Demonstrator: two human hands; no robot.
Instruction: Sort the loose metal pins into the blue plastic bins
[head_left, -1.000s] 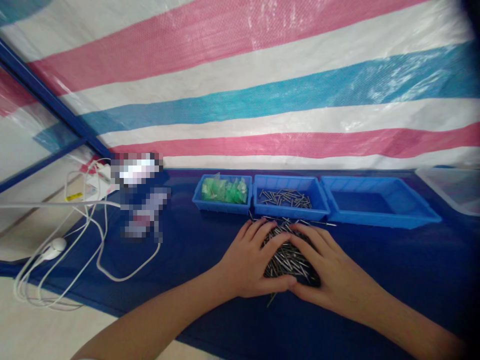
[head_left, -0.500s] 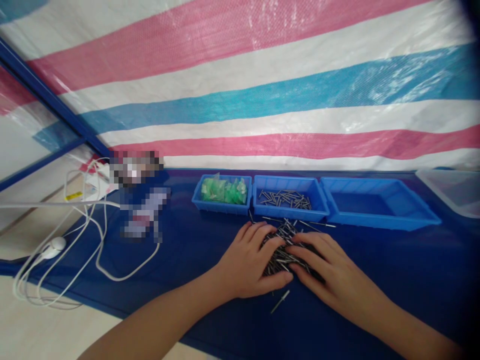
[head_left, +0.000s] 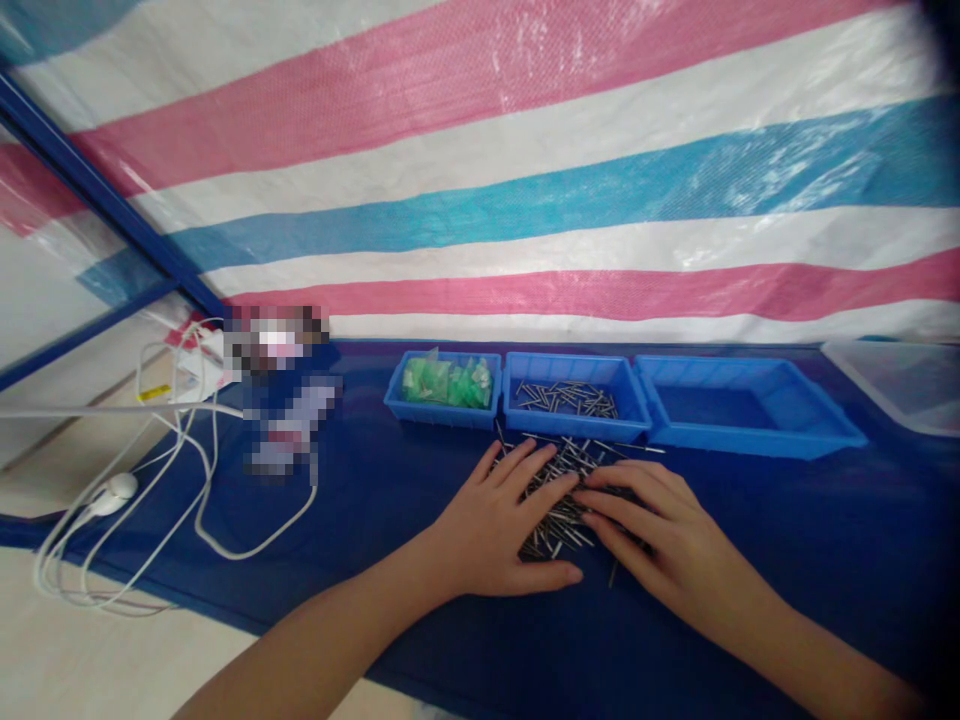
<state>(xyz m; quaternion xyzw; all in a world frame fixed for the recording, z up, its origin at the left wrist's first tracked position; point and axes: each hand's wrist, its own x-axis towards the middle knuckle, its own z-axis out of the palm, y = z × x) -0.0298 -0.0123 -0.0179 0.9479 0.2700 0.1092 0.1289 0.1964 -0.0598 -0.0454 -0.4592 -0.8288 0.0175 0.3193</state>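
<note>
Left hand [head_left: 491, 530], grip loosely spread, and right hand [head_left: 679, 545], grip impossible to tell, partly hide metal pins [head_left: 556, 523].

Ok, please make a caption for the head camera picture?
Left hand and right hand at loose metal pins, three blue trays behind.

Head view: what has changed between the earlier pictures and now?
The right hand has moved its thumb forward, apart from that of the left hand; they met a second ago. The loose rivet in front half a second ago no longer shows there. The left hand stays at the rivet pile; the blue bins stay put.
</note>
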